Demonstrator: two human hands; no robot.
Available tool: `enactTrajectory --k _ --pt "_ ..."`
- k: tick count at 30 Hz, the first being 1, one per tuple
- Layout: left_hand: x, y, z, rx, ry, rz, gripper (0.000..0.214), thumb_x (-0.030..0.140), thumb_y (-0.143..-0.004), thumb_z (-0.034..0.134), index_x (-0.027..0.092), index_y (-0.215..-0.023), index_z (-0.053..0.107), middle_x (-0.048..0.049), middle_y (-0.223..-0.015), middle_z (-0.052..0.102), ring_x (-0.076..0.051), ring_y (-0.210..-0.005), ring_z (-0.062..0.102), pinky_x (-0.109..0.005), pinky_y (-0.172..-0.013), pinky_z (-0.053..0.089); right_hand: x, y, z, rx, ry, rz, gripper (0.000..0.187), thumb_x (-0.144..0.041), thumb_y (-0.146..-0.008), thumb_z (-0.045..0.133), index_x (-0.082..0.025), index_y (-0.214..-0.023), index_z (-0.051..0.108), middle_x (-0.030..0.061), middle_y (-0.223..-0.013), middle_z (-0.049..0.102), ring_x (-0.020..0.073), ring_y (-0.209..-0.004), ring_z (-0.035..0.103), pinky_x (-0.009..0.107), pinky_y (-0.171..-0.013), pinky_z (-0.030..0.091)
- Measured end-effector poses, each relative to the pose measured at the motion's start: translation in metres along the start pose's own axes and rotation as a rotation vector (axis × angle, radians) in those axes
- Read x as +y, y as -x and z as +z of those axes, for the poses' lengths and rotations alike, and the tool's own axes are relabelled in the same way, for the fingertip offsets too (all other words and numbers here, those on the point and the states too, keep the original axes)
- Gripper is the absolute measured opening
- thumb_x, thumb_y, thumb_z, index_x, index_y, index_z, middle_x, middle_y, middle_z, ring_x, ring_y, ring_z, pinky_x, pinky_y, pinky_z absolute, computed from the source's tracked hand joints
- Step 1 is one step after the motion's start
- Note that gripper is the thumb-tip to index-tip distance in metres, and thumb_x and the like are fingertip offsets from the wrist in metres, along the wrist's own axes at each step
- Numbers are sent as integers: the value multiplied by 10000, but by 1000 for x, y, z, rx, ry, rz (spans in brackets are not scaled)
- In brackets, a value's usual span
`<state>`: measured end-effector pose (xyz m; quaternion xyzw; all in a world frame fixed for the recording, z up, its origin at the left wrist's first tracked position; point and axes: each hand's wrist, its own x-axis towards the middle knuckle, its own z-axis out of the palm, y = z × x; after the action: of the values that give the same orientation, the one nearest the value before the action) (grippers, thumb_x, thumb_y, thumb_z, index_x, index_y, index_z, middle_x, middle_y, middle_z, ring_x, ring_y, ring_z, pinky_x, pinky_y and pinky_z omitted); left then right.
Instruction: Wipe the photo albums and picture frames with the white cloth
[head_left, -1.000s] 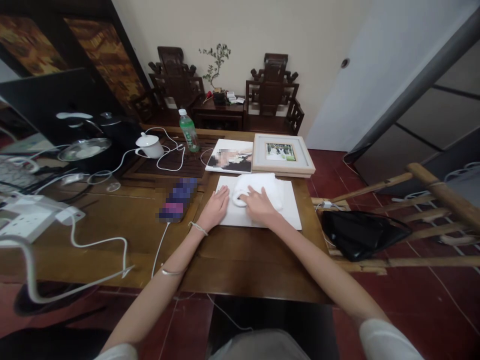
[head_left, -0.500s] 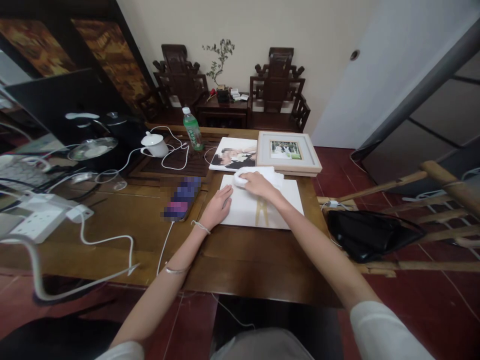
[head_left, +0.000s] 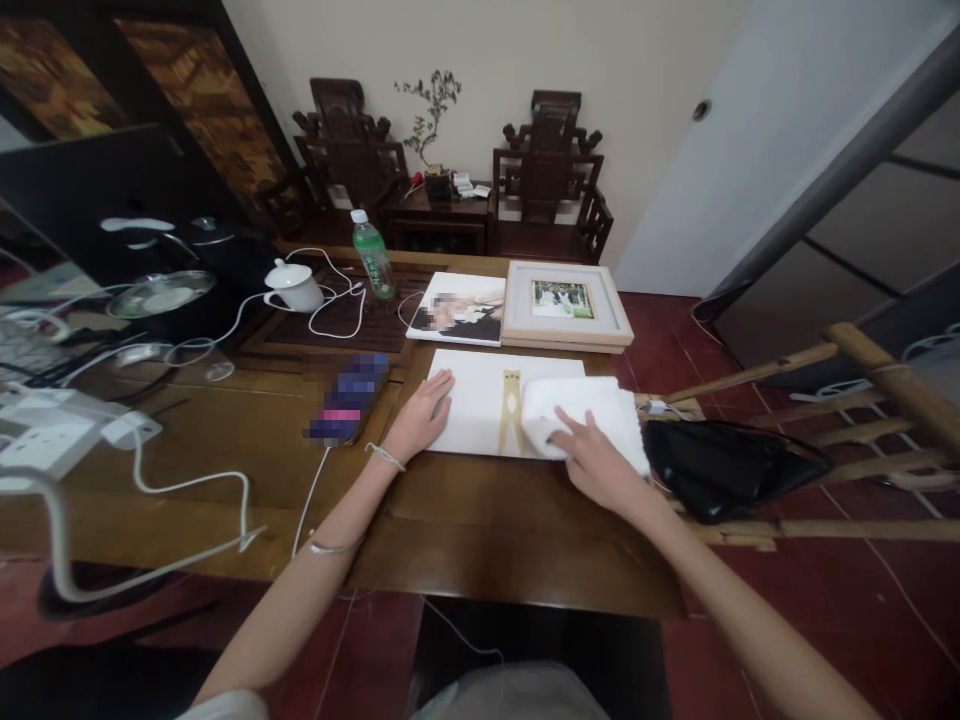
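Observation:
A flat white board (head_left: 480, 400) with a small tan strip on it lies on the wooden table (head_left: 465, 530). My left hand (head_left: 421, 418) rests flat on its left edge, fingers stretched out. My right hand (head_left: 589, 462) presses a folded white cloth (head_left: 592, 415) onto the board's right end, near the table's right edge, with the fingers lying over the cloth.
Behind the board lie a photo print (head_left: 457, 308) and a framed picture (head_left: 564, 305). A phone (head_left: 346, 398) with a cable sits to the left, beyond it a green bottle (head_left: 369, 255), a white teapot (head_left: 291, 288), cables and a power strip (head_left: 52, 440). A black bag (head_left: 727, 465) lies right.
My right hand has slid the cloth from the board's far left part across to its near right end. The tan strip on the board has come into sight. My left hand stayed put.

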<state>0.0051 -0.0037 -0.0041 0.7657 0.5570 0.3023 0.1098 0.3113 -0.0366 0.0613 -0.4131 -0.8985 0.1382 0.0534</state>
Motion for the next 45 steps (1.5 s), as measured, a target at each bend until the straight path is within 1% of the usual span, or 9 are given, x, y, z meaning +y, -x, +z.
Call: enactTrajectory --k 5,11,15,21,27,30,38,41,45 --pt "1 1 -4 -9 -6 27 437 289 -921 371 91 -1280 523 -162 -1388 485 -248 -1334 401 -457 -1121 313 -7 14 -11 -88 -56 -67 518 52 -641 352 -155 -1045 602 156 -1362 509 247 -1399 228 570 -1130 176" --pt "0 1 -7 4 23 21 438 333 -925 398 106 -1270 541 -149 -1370 509 -237 -1320 422 -425 -1127 317 27 -29 -18 -67 -45 -79 535 39 -627 357 -133 -1073 597 179 -1343 524 253 -1386 263 591 -1119 176" --pt "-1 2 -7 -11 32 27 454 343 -936 382 106 -1300 514 -148 -1397 479 -235 -1338 396 -441 -1129 305 33 -42 -11 -9 -11 -76 558 51 -607 367 -126 -1079 606 180 -1396 465 281 -1383 266 620 -1110 151" --pt "0 3 -6 -10 23 22 452 342 -939 364 122 -1308 505 -144 -1402 474 -234 -1342 390 -451 -1127 301 8 -1 9 66 -21 -122 534 72 -585 351 -159 -977 629 107 -1426 447 296 -1405 191 677 -1097 109" --pt "2 5 -1 -28 -20 5 455 308 -947 320 124 -1338 464 -145 -1439 426 -234 -1373 336 -474 -1128 282 -15 34 11 34 -62 -113 517 79 -548 352 -191 -886 633 84 -1411 467 275 -1402 203 655 -1113 124" --pt "2 5 0 -34 -24 -8 463 301 -944 314 107 -1338 461 -157 -1447 411 -243 -1378 324 -471 -1132 275 -3 24 9 47 -48 -100 541 67 -579 355 -192 -971 624 99 -1401 479 254 -1389 253 618 -1122 157" --pt "-1 3 0 -47 -31 -8 493 309 -933 313 47 -1318 474 -188 -1433 419 -256 -1367 342 -451 -1139 263 40 -46 7 153 22 18 519 16 -639 391 -161 -1080 599 155 -1313 557 254 -1374 298 602 -1101 161" --pt "-2 2 -1 -33 -11 5 488 324 -933 320 66 -1314 480 -180 -1429 428 -250 -1363 351 -452 -1136 268 33 -43 12 165 53 34 523 22 -643 397 -141 -1097 598 171 -1336 529 270 -1387 262 619 -1096 133" --pt "-3 2 0 -26 4 6 481 331 -935 320 86 -1315 483 -172 -1431 429 -250 -1362 353 -463 -1133 270 11 -10 20 178 36 -35 530 54 -631 368 -149 -1053 616 142 -1390 486 284 -1391 249 644 -1096 119"
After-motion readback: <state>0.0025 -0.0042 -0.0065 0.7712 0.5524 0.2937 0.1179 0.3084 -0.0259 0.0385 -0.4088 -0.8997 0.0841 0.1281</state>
